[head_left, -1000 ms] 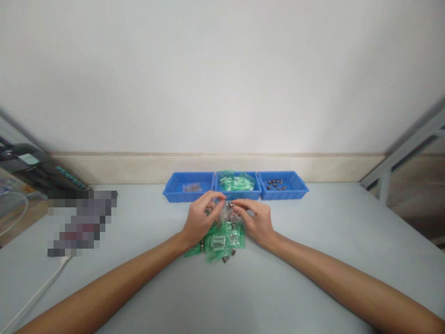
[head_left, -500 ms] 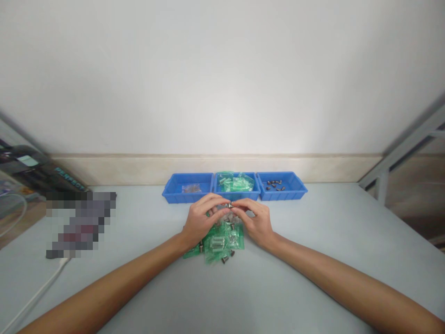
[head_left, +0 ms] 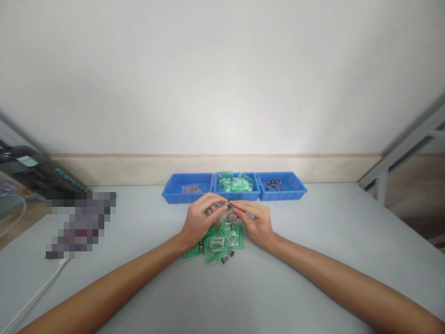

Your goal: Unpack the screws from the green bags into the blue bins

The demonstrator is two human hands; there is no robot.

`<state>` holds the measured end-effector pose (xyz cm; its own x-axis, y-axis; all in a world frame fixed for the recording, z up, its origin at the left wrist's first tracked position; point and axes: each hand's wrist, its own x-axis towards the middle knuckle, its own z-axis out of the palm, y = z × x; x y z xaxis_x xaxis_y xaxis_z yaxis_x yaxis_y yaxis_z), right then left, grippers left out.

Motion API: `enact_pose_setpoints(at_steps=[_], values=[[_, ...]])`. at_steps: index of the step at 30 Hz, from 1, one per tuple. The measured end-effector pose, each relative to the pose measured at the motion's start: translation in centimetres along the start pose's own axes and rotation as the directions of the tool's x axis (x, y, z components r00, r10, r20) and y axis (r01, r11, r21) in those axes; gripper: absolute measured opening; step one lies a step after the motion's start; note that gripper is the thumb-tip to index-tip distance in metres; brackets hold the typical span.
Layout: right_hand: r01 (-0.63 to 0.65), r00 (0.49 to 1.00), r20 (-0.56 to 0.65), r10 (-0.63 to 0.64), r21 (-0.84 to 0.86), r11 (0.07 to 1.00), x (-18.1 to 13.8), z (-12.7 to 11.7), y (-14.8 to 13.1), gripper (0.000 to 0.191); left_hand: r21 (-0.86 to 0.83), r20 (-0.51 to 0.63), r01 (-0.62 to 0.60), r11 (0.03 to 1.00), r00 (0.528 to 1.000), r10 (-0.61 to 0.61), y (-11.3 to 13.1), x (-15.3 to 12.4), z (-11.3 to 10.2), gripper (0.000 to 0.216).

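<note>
A small metal screw-like piece (head_left: 227, 203) is pinched at the fingertips of my left hand (head_left: 201, 218), above the front of the middle bin. My right hand (head_left: 257, 221) meets it from the right, its thumb and fingers closed at the same piece; fingers partly hide the piece. Beneath both hands lies a pile of green-tinted clear plastic packets (head_left: 218, 243) holding small metal parts. Among them rest loose dark metal screw-like pieces, and two of these (head_left: 225, 260) lie at the pile's front edge.
Three blue bins stand in a row at the wall: the left bin (head_left: 168, 192) holds a clear packet, the middle bin (head_left: 255, 195) green packets, the right bin (head_left: 295, 195) several metal pieces. A blurred device (head_left: 83, 222) with a white cable (head_left: 38, 292) lies at the left.
The small metal piece and the fingertips around it have shifted slightly left. My right fingers have straightened a little; the bins and the pile stay put.
</note>
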<state>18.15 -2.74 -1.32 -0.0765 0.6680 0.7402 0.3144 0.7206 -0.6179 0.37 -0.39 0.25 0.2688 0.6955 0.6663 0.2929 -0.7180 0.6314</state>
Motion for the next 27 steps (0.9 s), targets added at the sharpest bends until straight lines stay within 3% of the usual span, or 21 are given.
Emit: enact_pose_setpoints(at_steps=[8,27], values=[[0.045,0.999,0.008,-0.046,0.062,0.997,0.08,-0.15,0.06,0.027,-0.013,0.003,0.011,1.000,1.000,-0.011,-0.05,-0.04,0.04,0.014],[-0.002,1.000,0.027,0.002,0.034,0.999,0.00,-0.08,-0.05,0.025,0.035,-0.004,-0.033,0.999,0.999,0.033,-0.06,-0.03,-0.03,0.015]])
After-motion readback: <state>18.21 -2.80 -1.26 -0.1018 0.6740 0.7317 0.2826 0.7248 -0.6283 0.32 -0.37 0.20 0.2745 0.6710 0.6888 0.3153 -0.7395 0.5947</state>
